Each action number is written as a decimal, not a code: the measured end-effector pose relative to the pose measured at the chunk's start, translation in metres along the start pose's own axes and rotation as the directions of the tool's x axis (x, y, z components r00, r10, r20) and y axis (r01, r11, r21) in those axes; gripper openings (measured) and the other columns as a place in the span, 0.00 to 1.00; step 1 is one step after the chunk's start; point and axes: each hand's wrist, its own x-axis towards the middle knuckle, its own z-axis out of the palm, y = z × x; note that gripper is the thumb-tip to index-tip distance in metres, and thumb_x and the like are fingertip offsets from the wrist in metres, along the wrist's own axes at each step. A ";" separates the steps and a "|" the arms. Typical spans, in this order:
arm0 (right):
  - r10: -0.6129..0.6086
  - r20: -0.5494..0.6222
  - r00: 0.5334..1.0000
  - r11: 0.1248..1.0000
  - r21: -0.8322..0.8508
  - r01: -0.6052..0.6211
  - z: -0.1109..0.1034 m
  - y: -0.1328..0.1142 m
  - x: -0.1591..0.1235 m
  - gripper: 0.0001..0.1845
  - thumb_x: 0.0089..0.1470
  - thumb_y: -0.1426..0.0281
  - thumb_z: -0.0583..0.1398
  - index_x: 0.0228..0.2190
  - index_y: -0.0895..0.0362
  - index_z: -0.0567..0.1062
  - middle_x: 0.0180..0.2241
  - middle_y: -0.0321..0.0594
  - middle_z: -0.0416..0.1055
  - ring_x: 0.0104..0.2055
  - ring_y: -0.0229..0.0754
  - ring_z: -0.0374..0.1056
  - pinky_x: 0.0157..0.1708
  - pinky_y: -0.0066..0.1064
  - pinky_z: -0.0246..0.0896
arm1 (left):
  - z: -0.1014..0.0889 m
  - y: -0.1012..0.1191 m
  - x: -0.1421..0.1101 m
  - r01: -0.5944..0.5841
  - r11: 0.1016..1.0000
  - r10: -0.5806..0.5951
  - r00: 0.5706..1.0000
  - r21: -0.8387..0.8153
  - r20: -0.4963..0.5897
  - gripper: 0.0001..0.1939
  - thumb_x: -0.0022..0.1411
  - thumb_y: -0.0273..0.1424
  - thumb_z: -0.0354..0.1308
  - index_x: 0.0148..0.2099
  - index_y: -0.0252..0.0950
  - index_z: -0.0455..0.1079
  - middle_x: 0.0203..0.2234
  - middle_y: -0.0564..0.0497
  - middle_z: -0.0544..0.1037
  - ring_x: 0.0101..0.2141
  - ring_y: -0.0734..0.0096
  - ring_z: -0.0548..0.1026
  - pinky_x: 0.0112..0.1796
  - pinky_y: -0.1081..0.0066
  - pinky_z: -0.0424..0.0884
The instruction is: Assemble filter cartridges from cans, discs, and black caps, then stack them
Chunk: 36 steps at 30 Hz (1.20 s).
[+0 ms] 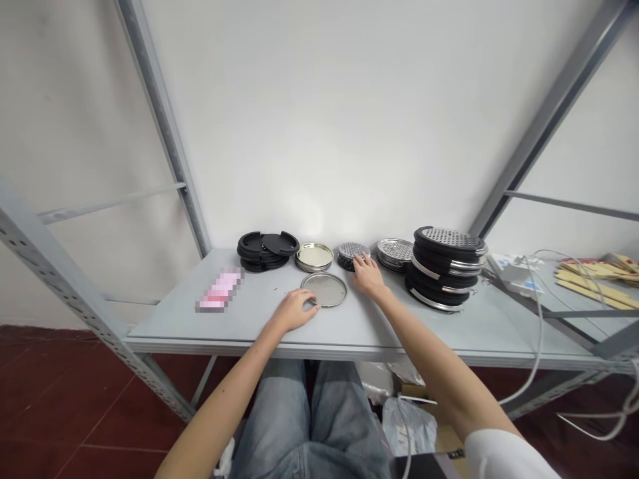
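Metal dish (324,291) flat on grey tabletop (259,319), near edge, within easy reach of both hands.
Leftmost, blurred pink item (222,290), then black rings (264,256) piled up, probably to save room. Left hand (295,310) at dish's left rim, thumb and fingers parted, nothing clamped, perhaps steadying. Gold-topped stack (314,257) just behind. Right hand (368,273) over small perforated discs (354,249), fingers bent; cannot tell whether gripping. Then wider perforated discs (395,249) and tall black-and-metal stack (444,266), seemingly grouped by kind.
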 end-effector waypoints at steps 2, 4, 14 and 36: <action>-0.008 -0.007 1.000 1.000 -0.001 0.008 0.001 -0.001 0.000 0.28 0.53 0.74 0.52 0.56 0.66 0.67 0.62 0.51 0.59 0.67 0.57 0.47 0.62 0.47 0.46 | 0.000 0.000 0.000 0.009 1.000 -0.009 1.000 -0.001 -0.004 0.12 0.61 0.35 0.58 0.45 0.37 0.75 0.42 0.46 0.79 0.44 0.61 0.75 0.49 0.64 0.69; 0.000 -0.013 1.000 1.000 -0.004 0.000 0.002 -0.002 -0.001 0.28 0.54 0.74 0.51 0.57 0.66 0.67 0.62 0.51 0.59 0.67 0.58 0.47 0.62 0.47 0.46 | 0.000 -0.001 0.000 0.020 1.000 -0.020 1.000 -0.002 -0.007 0.13 0.61 0.36 0.58 0.47 0.37 0.74 0.43 0.46 0.79 0.45 0.60 0.75 0.49 0.63 0.69; 0.040 -0.080 0.996 0.998 -0.037 -0.043 -0.004 0.003 -0.006 0.32 0.52 0.79 0.48 0.60 0.67 0.62 0.63 0.52 0.57 0.68 0.56 0.45 0.63 0.47 0.45 | 0.002 -0.004 0.000 0.012 1.000 -0.012 1.000 -0.012 -0.009 0.11 0.62 0.34 0.57 0.45 0.37 0.75 0.41 0.47 0.79 0.43 0.62 0.76 0.47 0.65 0.70; -0.261 -0.325 0.909 0.930 0.167 0.327 -0.045 -0.044 -0.072 0.26 0.57 0.78 0.49 0.55 0.60 0.69 0.56 0.46 0.67 0.63 0.51 0.53 0.60 0.44 0.54 | 0.007 -0.012 0.001 0.139 0.990 -0.136 0.971 -0.002 -0.196 0.07 0.61 0.31 0.57 0.40 0.36 0.75 0.41 0.45 0.76 0.47 0.58 0.71 0.51 0.59 0.68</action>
